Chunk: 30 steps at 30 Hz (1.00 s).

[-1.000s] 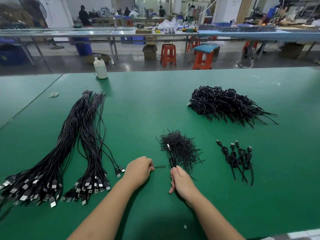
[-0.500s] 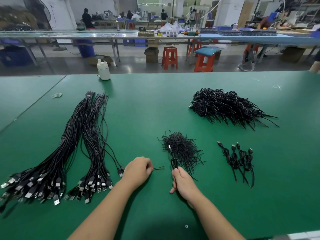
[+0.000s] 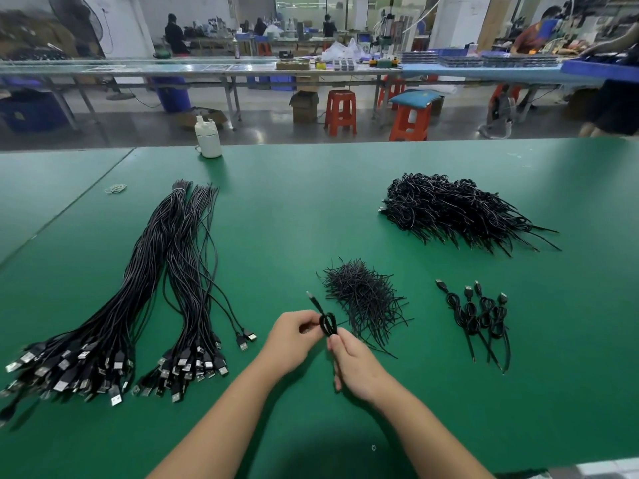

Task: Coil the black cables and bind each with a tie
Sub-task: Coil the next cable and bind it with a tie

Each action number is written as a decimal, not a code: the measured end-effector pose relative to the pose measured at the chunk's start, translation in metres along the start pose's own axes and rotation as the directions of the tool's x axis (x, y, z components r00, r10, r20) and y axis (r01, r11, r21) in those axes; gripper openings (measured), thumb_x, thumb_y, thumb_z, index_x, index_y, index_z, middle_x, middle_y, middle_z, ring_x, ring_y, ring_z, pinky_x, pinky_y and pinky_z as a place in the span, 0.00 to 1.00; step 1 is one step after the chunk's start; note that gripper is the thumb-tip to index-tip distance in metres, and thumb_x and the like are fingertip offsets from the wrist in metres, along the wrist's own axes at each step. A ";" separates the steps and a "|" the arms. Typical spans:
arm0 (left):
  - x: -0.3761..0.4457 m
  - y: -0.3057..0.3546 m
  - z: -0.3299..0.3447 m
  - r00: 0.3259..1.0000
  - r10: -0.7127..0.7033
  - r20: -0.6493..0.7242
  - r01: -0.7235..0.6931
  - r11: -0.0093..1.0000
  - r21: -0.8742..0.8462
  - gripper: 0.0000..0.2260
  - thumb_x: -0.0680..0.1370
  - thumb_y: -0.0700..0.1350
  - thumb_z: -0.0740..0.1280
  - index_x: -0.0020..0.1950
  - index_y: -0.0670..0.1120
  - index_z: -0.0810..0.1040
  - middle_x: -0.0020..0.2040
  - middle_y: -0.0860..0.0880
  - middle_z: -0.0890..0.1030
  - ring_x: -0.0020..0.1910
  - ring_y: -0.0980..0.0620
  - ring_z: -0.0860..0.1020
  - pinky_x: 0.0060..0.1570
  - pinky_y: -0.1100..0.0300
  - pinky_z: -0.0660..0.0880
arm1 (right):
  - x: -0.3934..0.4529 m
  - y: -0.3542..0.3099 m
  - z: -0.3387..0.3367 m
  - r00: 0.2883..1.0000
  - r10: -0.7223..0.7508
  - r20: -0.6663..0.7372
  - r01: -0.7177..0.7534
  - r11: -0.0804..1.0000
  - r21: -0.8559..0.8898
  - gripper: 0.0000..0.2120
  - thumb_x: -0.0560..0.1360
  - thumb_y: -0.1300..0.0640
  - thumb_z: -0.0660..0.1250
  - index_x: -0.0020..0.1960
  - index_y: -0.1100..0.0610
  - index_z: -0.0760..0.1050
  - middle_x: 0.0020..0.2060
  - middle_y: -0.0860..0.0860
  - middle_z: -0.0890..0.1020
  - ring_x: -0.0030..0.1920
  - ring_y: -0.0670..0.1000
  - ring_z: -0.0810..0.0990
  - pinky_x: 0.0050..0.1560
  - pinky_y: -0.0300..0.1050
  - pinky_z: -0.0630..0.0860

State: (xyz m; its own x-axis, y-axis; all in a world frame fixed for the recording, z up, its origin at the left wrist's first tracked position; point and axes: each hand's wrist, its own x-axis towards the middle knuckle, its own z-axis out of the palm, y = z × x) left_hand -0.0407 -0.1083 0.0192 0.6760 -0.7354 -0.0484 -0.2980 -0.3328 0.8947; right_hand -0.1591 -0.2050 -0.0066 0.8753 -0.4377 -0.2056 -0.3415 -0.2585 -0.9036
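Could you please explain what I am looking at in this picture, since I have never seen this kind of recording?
There is no machine: a camera worn on a person's head looks down at their two bare hands over a green table. The left hand and right hand together grip one small coiled black cable. To the left lie long straight black USB cables. Just ahead is a small pile of thin black ties. To the right lie four finished coils, with a big heap of coiled cables behind. A white bottle stands at the far edge.
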 end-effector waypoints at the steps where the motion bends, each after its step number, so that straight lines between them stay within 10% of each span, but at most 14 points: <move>1: -0.002 0.002 0.001 1.000 -0.007 -0.005 0.007 0.999 -0.050 0.03 0.77 0.40 0.71 0.44 0.44 0.85 0.33 0.54 0.79 0.30 0.61 0.69 0.34 0.67 0.66 | 0.000 -0.002 0.000 1.000 -0.003 -0.010 0.003 1.000 -0.018 0.13 0.84 0.49 0.50 0.44 0.51 0.66 0.26 0.46 0.71 0.26 0.49 0.74 0.34 0.47 0.74; 6: -0.010 0.009 -0.005 1.000 -0.014 0.009 0.015 0.994 -0.105 0.05 0.78 0.38 0.70 0.45 0.44 0.84 0.26 0.62 0.76 0.25 0.66 0.68 0.29 0.73 0.63 | 0.000 -0.014 0.003 0.997 -0.047 -0.063 0.046 0.999 -0.005 0.09 0.84 0.52 0.51 0.53 0.42 0.68 0.25 0.46 0.71 0.24 0.48 0.72 0.29 0.39 0.71; 13: -0.018 0.010 -0.002 1.000 0.016 -0.017 -0.012 0.976 0.216 0.08 0.77 0.38 0.66 0.47 0.50 0.81 0.38 0.56 0.80 0.33 0.59 0.74 0.39 0.64 0.72 | 0.003 -0.020 0.007 0.983 0.030 -0.181 -0.025 0.999 0.032 0.15 0.85 0.54 0.51 0.45 0.62 0.66 0.31 0.53 0.70 0.23 0.48 0.70 0.26 0.42 0.68; 17: -0.028 0.011 -0.004 0.899 0.435 -0.051 -0.272 0.646 0.713 0.01 0.76 0.44 0.71 0.46 0.48 0.81 0.43 0.51 0.78 0.41 0.49 0.77 0.37 0.54 0.76 | 0.003 -0.023 0.004 0.988 0.076 -0.134 -0.067 0.995 0.069 0.15 0.85 0.53 0.51 0.43 0.58 0.66 0.29 0.52 0.69 0.24 0.51 0.73 0.30 0.48 0.70; 20: -0.026 0.007 -0.011 0.680 0.724 0.114 -0.510 0.356 0.783 0.03 0.72 0.38 0.71 0.42 0.45 0.80 0.46 0.47 0.80 0.48 0.46 0.78 0.43 0.54 0.76 | 0.003 -0.026 0.000 0.991 0.129 -0.024 -0.120 0.965 0.232 0.14 0.84 0.54 0.52 0.43 0.58 0.69 0.29 0.51 0.68 0.23 0.49 0.68 0.26 0.44 0.69; 23: -0.025 0.009 -0.017 0.601 0.755 0.263 -0.634 0.249 0.733 0.09 0.75 0.36 0.62 0.47 0.44 0.81 0.57 0.46 0.82 0.65 0.46 0.76 0.62 0.53 0.73 | 0.000 -0.030 -0.006 0.987 0.122 0.103 -0.145 0.952 0.269 0.13 0.83 0.56 0.53 0.42 0.56 0.68 0.28 0.49 0.66 0.24 0.49 0.64 0.26 0.45 0.68; 30: -0.024 0.016 -0.021 0.856 0.503 0.118 -0.453 0.622 0.639 0.05 0.77 0.41 0.66 0.47 0.51 0.79 0.42 0.56 0.82 0.44 0.51 0.78 0.50 0.52 0.72 | -0.003 -0.038 -0.011 0.980 0.089 0.178 -0.123 0.974 0.191 0.13 0.82 0.57 0.52 0.41 0.56 0.67 0.26 0.47 0.63 0.24 0.48 0.61 0.26 0.45 0.65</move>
State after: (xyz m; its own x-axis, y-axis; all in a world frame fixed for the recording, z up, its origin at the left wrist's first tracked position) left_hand -0.0477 -0.0837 0.0440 0.3496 -0.8664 0.3565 -0.9222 -0.2510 0.2943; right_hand -0.1527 -0.2035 0.0321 0.8886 -0.2983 -0.3484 -0.3745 -0.0332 -0.9266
